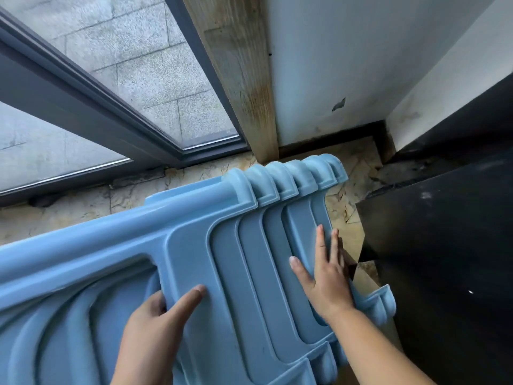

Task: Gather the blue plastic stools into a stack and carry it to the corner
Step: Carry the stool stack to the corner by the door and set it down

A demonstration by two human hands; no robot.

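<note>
A stack of several nested blue plastic stools (227,245) is tipped on its side and fills the lower left of the head view, its feet pointing toward the corner at upper right. My left hand (155,323) grips the edge of the outermost stool's side opening, fingers curled inside and the index finger lying flat on the plastic. My right hand (324,276) presses flat and spread against the legs near the feet end, its fingertips curling over the far side.
A grey-framed glass sliding door (116,129) runs along the left. A wooden door jamb (244,87) meets a white wall (333,65) at the corner. Black furniture (444,259) stands on the right. Marble floor tiles (358,168) show between.
</note>
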